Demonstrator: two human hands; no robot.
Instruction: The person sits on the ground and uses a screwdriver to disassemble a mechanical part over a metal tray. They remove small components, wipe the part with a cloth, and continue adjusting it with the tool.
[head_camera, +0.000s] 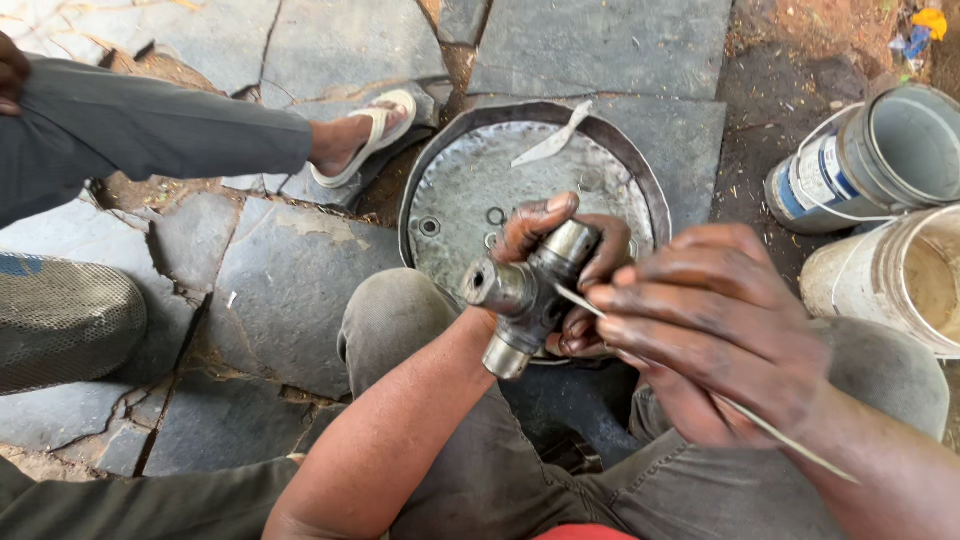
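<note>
My left hand (570, 250) grips a greasy metal cross-shaped joint (525, 295) with round bearing caps, held above my knees. My right hand (700, 330) pinches a thin pale strip (790, 440) like a zip tie, its tip touching the joint near one cap. The strip's long tail runs back past my right wrist. Below both hands lies a round shallow metal pan (470, 190) with small rings and a pale scrap inside it.
Another person's leg in grey trousers (150, 125) with a sandalled foot (370, 130) stretches across the stone slabs at upper left. A tipped paint can (860, 160) and a white bucket (900, 275) stand at right. A mesh-covered object (60, 320) lies at left.
</note>
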